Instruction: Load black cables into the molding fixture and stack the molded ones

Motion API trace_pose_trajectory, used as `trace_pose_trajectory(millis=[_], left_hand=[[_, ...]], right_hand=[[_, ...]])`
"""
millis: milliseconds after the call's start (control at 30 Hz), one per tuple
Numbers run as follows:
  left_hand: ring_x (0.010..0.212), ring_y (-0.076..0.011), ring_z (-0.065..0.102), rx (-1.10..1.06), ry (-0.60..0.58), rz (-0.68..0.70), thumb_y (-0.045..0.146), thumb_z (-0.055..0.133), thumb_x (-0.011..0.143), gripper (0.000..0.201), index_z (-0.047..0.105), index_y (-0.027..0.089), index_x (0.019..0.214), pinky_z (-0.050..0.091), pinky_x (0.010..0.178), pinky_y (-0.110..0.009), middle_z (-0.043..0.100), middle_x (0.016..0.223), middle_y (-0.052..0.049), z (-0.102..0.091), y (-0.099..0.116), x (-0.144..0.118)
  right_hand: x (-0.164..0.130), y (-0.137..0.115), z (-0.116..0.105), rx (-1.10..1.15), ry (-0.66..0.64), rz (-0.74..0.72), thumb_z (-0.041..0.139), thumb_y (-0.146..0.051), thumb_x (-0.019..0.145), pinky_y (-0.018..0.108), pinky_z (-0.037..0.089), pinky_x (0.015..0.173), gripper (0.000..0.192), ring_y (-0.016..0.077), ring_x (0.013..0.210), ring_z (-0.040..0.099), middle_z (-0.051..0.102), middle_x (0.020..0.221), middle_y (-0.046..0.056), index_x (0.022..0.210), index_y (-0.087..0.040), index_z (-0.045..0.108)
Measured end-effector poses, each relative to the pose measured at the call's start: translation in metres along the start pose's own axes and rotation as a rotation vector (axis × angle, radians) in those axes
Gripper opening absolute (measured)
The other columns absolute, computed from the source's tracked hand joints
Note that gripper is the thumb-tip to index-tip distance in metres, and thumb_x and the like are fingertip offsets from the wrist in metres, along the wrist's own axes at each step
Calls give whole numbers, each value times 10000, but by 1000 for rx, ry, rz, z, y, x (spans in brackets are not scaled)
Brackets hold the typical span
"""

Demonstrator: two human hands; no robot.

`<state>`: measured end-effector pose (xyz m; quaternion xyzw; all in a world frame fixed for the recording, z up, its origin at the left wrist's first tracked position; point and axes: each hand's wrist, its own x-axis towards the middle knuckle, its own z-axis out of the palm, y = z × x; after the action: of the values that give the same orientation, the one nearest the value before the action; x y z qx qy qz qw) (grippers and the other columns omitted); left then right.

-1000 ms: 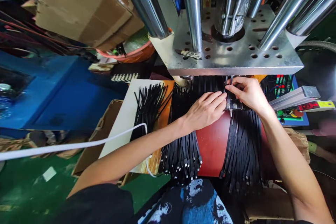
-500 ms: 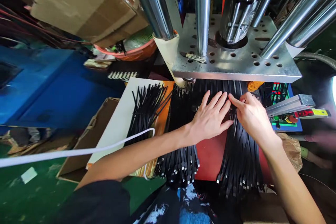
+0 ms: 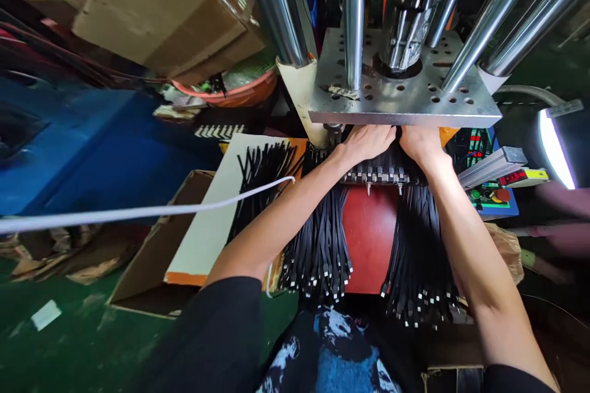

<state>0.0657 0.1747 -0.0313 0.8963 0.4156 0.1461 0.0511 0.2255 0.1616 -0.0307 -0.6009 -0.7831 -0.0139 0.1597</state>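
My left hand [image 3: 369, 142] and my right hand [image 3: 420, 143] both reach in under the metal press plate [image 3: 405, 118]. Its front edge hides the fingers of both, so what they touch or hold cannot be seen. Just below my hands is a dark mould block [image 3: 375, 175] with a row of small metal pieces along its front. Black cables with silver-tipped plugs hang down on either side: a left bundle [image 3: 320, 245] and a right bundle [image 3: 417, 252]. Between the bundles shows a red surface [image 3: 370, 239].
Another bunch of black cables [image 3: 265, 166] lies on a white board [image 3: 209, 215] at left, above an open carton [image 3: 152, 258]. A white cord [image 3: 184, 214] crosses my left arm's side. Steel columns [image 3: 354, 24] rise from the plate. A control box [image 3: 493, 196] and lit lamp [image 3: 555, 150] stand right.
Both my hands have moved forward from atop the cables to beneath the press plate, uncovering the front of the mould block. The view has shifted slightly.
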Motion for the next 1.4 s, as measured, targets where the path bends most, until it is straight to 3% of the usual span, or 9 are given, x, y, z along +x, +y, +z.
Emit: trace_pose_trajectory(millis=[100, 167, 267, 367, 567, 800, 1067, 1300, 1400], left_hand=[[1284, -260, 657, -60, 160, 168, 253, 432, 1084, 314, 694, 132, 1210, 493, 1116, -395, 718, 1346, -152, -13, 11, -62], [1029, -247, 729, -33, 163, -44, 324, 493, 1069, 277, 703, 167, 983, 551, 934, -360, 768, 1053, -112, -19, 24, -125], [723, -257, 698, 58, -147, -499, 432, 579, 1032, 311, 664, 172, 885, 500, 670, -363, 722, 860, -109, -19, 35, -203], [707, -226, 666, -26, -315, -611, 343, 569, 1034, 253, 642, 190, 846, 439, 643, -327, 710, 826, -74, -13, 26, -232], [589, -130, 557, -630, -259, -658, 423, 566, 1001, 337, 570, 207, 743, 404, 581, -255, 593, 655, 32, -18, 11, -225], [518, -107, 595, -1451, -408, -713, 606, 711, 906, 462, 678, 161, 787, 458, 490, -210, 664, 660, -6, -2, 73, -229], [569, -115, 553, -1335, -314, -450, 394, 677, 946, 325, 737, 179, 709, 417, 548, -247, 616, 665, -3, -4, 101, -234], [668, -131, 584, -1024, -477, -277, 265, 674, 965, 272, 695, 187, 706, 443, 674, -279, 653, 723, 4, -10, 105, -251], [763, -149, 633, -982, -401, -338, 297, 689, 970, 136, 760, 194, 1023, 495, 723, -279, 713, 908, -21, -25, 93, -225]], right_hand=[[-80, -28, -15, 5, 78, 137, 396, -231, 1042, 439, 540, 773, 406, 357, 995, 698, 686, 1239, 264, 1369, -113, 606], [-151, -51, -16, 27, 56, 263, 410, -383, 1084, 376, 472, 602, 337, 299, 796, 686, 700, 1043, 192, 1210, -157, 626], [-236, -75, -5, -66, -162, 357, 441, -494, 1078, 333, 299, 469, 337, 230, 590, 596, 632, 872, 109, 994, -211, 604], [-270, -74, 10, -30, -234, 388, 394, -438, 1093, 326, 310, 495, 329, 215, 614, 595, 618, 865, 81, 907, -237, 576], [-267, -61, 13, 112, -210, 421, 408, -466, 1086, 353, 377, 558, 329, 242, 705, 631, 665, 914, 92, 917, -237, 574], [-266, -89, -21, 760, -227, 504, 544, -475, 1047, 311, 470, 620, 288, 193, 667, 597, 624, 773, 10, 885, -245, 604], [-267, -95, -42, 1180, -608, 366, 673, -454, 999, 260, 480, 641, 242, 142, 669, 591, 664, 793, -11, 928, -223, 696], [-246, -105, -21, 1390, -182, 663, 713, -551, 945, 257, 485, 512, 358, 141, 525, 555, 576, 629, -29, 821, -217, 684], [-248, -113, -15, 1345, -164, 632, 706, -526, 962, 256, 484, 531, 345, 139, 549, 565, 587, 661, -26, 809, -219, 664]])
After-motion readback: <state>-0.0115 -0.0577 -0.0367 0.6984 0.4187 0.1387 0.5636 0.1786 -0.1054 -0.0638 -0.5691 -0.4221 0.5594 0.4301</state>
